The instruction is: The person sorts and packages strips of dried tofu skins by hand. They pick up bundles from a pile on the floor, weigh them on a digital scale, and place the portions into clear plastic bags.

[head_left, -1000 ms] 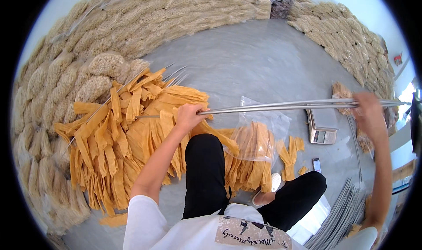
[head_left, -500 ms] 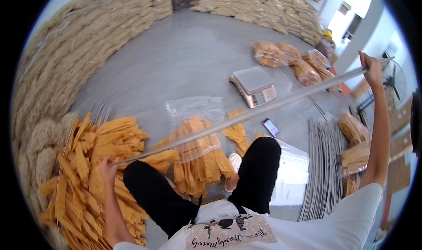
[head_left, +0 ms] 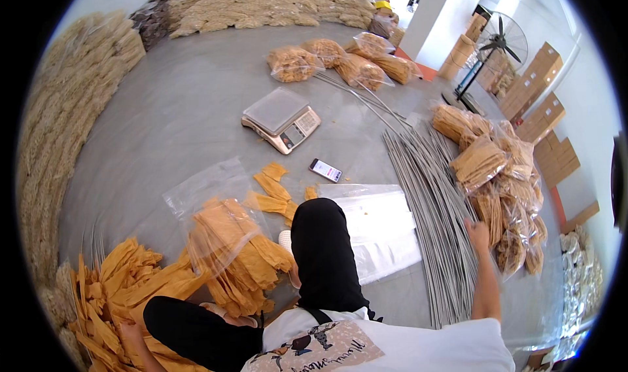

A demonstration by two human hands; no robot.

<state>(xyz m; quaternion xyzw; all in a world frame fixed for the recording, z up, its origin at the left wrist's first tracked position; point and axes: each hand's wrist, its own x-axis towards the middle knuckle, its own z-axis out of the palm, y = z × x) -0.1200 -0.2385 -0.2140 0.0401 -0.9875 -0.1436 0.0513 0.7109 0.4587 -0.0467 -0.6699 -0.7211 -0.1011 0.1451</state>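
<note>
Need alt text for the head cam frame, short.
Seen from above, a person sits on a grey floor, right hand reaching onto a bundle of long metal rods, left hand in a pile of flat yellow-orange strips. Ahead lie a clear bag of strips, a scale and a phone.

The person sits with black-trousered legs spread, the left hand (head_left: 131, 336) lowered beside the left thigh at the lower left edge, fingers hard to make out, while the bare right arm stretches out to the right, its right hand (head_left: 477, 231) open with fingers spread.
</note>
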